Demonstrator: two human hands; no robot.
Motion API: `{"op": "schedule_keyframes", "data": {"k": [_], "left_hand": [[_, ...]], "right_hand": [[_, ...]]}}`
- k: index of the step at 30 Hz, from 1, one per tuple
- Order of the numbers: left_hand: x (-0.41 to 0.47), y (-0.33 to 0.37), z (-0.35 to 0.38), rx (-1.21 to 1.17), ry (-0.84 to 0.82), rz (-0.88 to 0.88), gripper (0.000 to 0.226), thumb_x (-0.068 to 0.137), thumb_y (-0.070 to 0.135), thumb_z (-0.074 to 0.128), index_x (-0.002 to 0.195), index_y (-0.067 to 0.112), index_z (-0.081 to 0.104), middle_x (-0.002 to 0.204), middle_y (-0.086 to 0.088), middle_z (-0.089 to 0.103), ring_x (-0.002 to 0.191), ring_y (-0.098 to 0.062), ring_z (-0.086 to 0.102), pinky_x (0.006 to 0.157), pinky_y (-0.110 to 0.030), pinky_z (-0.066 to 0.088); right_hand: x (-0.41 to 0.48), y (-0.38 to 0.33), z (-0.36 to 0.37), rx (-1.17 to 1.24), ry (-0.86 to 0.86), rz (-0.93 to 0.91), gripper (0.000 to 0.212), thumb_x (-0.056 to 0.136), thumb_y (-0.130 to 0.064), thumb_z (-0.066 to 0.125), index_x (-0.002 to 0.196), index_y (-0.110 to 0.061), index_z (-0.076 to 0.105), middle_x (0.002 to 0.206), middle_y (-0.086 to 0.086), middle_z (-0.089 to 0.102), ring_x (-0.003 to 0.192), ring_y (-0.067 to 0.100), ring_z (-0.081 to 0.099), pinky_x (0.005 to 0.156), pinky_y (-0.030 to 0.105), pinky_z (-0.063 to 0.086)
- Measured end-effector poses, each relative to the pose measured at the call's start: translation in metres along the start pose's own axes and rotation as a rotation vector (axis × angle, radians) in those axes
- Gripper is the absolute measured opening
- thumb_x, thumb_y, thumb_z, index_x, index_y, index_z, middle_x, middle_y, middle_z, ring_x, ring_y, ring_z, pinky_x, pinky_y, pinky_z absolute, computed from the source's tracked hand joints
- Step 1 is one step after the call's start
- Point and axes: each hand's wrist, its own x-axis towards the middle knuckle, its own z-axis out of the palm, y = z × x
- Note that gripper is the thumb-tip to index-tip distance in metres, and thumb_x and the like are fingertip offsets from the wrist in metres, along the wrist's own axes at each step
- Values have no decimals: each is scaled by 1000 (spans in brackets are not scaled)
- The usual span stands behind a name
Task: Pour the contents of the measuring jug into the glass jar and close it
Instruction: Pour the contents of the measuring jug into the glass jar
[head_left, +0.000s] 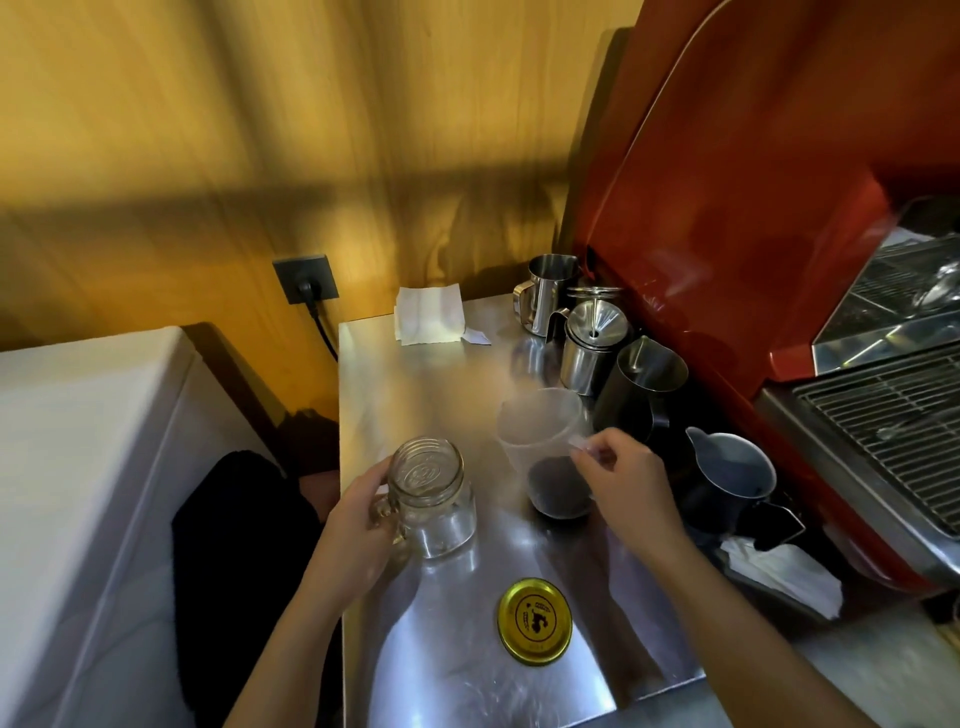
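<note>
An empty glass jar (431, 493) with a handle stands open on the steel counter (415, 374), and my left hand (358, 514) grips its handle. To its right stands a clear plastic measuring jug (543, 441) with dark contents in its bottom. My right hand (623, 478) is closed on the jug's handle at the rim. The yellow jar lid (536, 621) lies flat on the counter in front of both, apart from the hands.
Several steel and dark pitchers (644, 384) crowd the counter's right side against a red espresso machine (727, 208). A dark jug (732, 478) sits just right of my right hand. Folded paper (428, 314) lies at the back. A white cloth (784, 571) rests near the machine's base.
</note>
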Motion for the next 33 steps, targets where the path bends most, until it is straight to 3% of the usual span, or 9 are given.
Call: {"op": "schedule_keyframes", "data": {"k": [5,10,13,18,21,24,27,30,33], "left_hand": [[-2,2,-2,-40,-70,10,65,84,-13,58,125,37,48,118,15,58,97,19,56,70,-1,44],[-2,-2,-3,-85,-73,-15,67,86,-7,61,122,46,45,115,20,56,88,19,58,64,-6,48],[-1,-5,-3,-70,-72,-29,64,87,-5,61,126,44,45,117,21,56,91,19,58,67,-6,48],[1,-9,-4,-79,-77,-51,65,87,-4,61,132,40,45,120,13,58,88,12,62,68,-11,51],[0,-9,-4,-114,-116,-36,69,79,10,73,132,42,43,129,5,54,109,0,59,89,-20,52],[-1,-8,-2,-117,-166,-48,100,56,43,84,141,30,34,142,0,40,132,-16,42,112,-39,37],[1,-4,3,-68,-113,-53,113,47,56,87,141,35,27,140,8,33,131,-11,34,110,-30,30],[3,-2,9,-64,-55,3,91,55,43,88,127,52,32,128,17,40,122,-5,40,102,-19,32],[5,-2,13,-102,-6,0,87,57,39,88,130,40,42,128,8,49,122,-10,48,107,-34,41]], "right_hand": [[10,-1,0,52,-15,-63,7,84,-11,64,78,-11,61,80,12,62,81,28,54,77,39,42],[11,-9,-4,362,-93,79,23,91,-7,53,73,-21,55,70,-2,56,66,6,53,56,14,42],[9,-17,-2,687,-77,199,16,91,3,43,80,-1,53,62,10,46,48,3,49,43,11,39],[10,-28,-3,1018,-100,175,32,93,2,36,63,-8,44,42,-9,45,41,1,43,45,14,38],[12,-33,-1,994,-89,106,34,91,-13,49,58,-12,38,42,-10,45,41,2,43,44,14,39],[18,-38,2,889,-72,11,27,86,-19,55,65,-8,41,43,-12,50,43,0,46,43,12,39],[28,-43,4,656,-67,-94,20,87,-18,57,70,-9,52,48,-16,55,50,-3,48,51,12,40],[36,-53,3,536,-113,-139,11,83,-25,61,72,-23,61,59,-16,63,61,-1,56,60,19,44],[40,-70,1,380,-164,-261,12,79,-35,58,78,-24,64,72,-10,66,74,6,60,69,29,45]]}}
